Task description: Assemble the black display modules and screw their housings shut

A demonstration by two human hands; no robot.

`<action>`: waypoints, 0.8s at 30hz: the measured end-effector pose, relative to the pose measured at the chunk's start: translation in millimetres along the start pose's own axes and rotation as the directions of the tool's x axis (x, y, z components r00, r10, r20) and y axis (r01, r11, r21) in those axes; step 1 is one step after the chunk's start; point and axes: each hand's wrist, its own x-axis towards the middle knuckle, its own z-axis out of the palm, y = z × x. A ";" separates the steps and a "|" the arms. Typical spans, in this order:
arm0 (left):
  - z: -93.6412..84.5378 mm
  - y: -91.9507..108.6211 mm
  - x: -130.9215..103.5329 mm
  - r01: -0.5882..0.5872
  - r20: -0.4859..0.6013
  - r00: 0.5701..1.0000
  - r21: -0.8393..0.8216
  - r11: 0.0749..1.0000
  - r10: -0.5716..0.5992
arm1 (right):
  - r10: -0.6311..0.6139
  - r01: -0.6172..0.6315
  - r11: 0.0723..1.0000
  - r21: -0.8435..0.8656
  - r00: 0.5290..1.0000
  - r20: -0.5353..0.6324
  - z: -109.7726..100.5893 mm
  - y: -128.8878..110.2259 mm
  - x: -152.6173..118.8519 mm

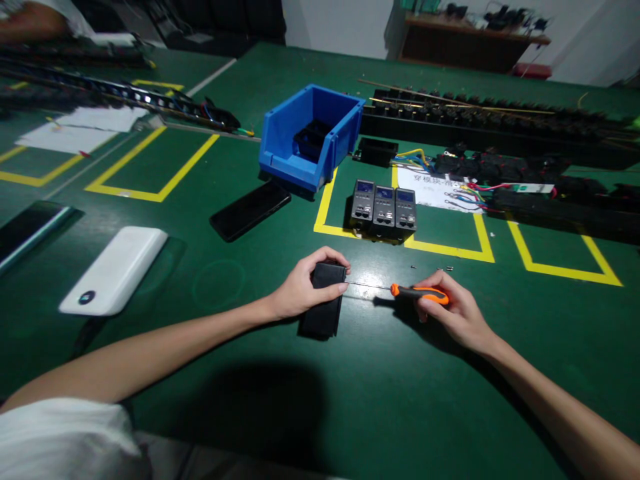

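My left hand [313, 287] grips a black rectangular module case [323, 317] against the green table, thumb across its upper face. In my right hand [453, 307] is an orange and black screwdriver [420, 293], fingers wrapped round its handle. Its thin shaft points left, and the tip meets the case's right side, close to my left thumb; the exact contact point is too small to make out. Several tiny screws [449, 269] lie just beyond my right hand. Farther back, three dark modules with small screens [384, 205] stand side by side.
Behind sits a blue bin [295, 167] with black parts inside. A black phone [250, 210] and a white power bank [117, 270] lie to the left. Wired black assemblies [505, 163] line the back right. Another person's arm [35, 23] shows at the far left.
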 end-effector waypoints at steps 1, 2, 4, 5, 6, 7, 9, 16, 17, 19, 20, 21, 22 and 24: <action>0.1 0.2 0.0 0.000 0.000 1.000 -0.002 1.000 0.000 | -0.001 0.001 1.000 -0.003 1.000 0.000 0.0 0.5 0.0; 0.2 0.3 0.0 0.000 -0.001 1.000 -0.004 1.000 0.000 | -0.002 0.002 1.000 -0.006 1.000 -0.001 0.0 0.9 0.1; 0.2 0.6 0.0 0.000 -0.004 1.000 -0.005 1.000 0.000 | -0.004 0.004 1.000 -0.008 1.000 -0.003 0.1 1.4 0.2; 0.3 0.6 0.0 0.000 -0.006 1.000 -0.004 1.000 0.000 | -0.004 0.004 1.000 -0.008 1.000 -0.005 0.2 1.4 0.2; 0.3 0.7 0.0 0.001 -0.008 1.000 -0.003 1.000 -0.001 | -0.004 0.004 1.000 -0.008 1.000 -0.007 0.4 1.1 0.3; 0.3 0.8 0.1 0.002 -0.011 1.000 -0.002 1.000 -0.002 | -0.005 0.005 1.000 -0.008 1.000 -0.008 0.5 0.7 0.3; 0.5 0.9 0.2 0.004 -0.015 1.000 -0.004 1.000 -0.004 | -0.002 0.002 1.000 -0.009 1.000 -0.011 0.8 -0.6 0.3; 1.2 1.3 0.1 -0.001 -0.026 1.000 -0.013 1.000 0.000 | -0.005 0.004 1.000 -0.031 1.000 -0.018 1.0 -2.7 0.7; 1.2 1.3 0.1 -0.001 -0.026 1.000 -0.012 1.000 0.000 | -0.003 0.003 1.000 -0.029 1.000 -0.018 1.0 -2.6 0.7; 1.1 1.4 0.1 -0.001 -0.025 1.000 -0.006 1.000 0.001 | 0.001 -0.001 1.000 -0.019 1.000 -0.017 1.0 -2.3 0.7; 1.0 1.5 0.2 -0.001 -0.025 1.000 -0.002 1.000 0.001 | 0.002 -0.002 1.000 -0.014 1.000 -0.016 1.1 -2.3 0.6; 0.9 1.6 0.2 0.000 -0.025 1.000 0.000 1.000 0.000 | 0.001 -0.001 1.000 -0.010 1.000 -0.014 1.1 -2.3 0.5; 0.8 1.8 0.2 0.003 -0.023 1.000 0.001 1.000 -0.003 | 0.000 0.000 1.000 -0.009 1.000 -0.012 1.2 -2.4 0.5; 0.6 2.1 0.2 0.006 -0.018 1.000 -0.001 1.000 -0.006 | -0.006 0.006 1.000 -0.011 1.000 -0.007 1.5 -2.9 0.6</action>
